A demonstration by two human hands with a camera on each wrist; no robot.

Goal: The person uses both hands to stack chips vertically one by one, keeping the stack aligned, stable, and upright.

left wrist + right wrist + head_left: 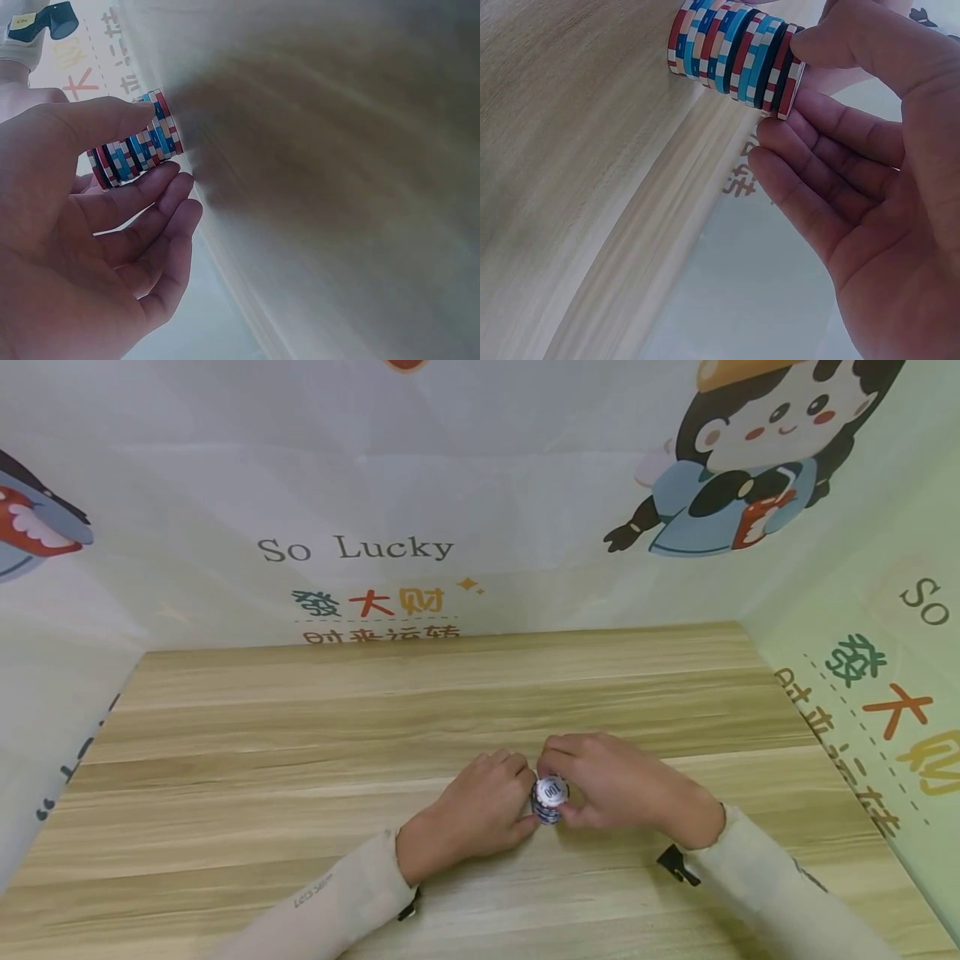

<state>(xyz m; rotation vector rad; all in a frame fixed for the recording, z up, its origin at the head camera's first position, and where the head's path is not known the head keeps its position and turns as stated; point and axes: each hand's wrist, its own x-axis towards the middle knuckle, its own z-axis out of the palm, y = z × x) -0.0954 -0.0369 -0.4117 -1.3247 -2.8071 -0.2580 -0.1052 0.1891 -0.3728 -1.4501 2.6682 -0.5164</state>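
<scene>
A tall stack of poker chips (551, 795) stands on the wooden table between both hands, its top chip printed "100". Red, blue, black and light-coloured edges show along the stack in the right wrist view (731, 56). My left hand (480, 806) holds the stack low down from the left, thumb on the near side, as the left wrist view shows with the chips (135, 154) between thumb and fingers. From the right, my right hand (611, 781) pinches the upper end, its thumb at the topmost chip. The fingertips behind the stack are partly hidden.
The wooden table (300, 727) spreads around the hands. White printed sheets (525, 527) with cartoon figures and lettering rise behind it and on both sides. Both forearms wear light sleeves (337, 893), with a black clip-like piece (678, 864) under the right cuff.
</scene>
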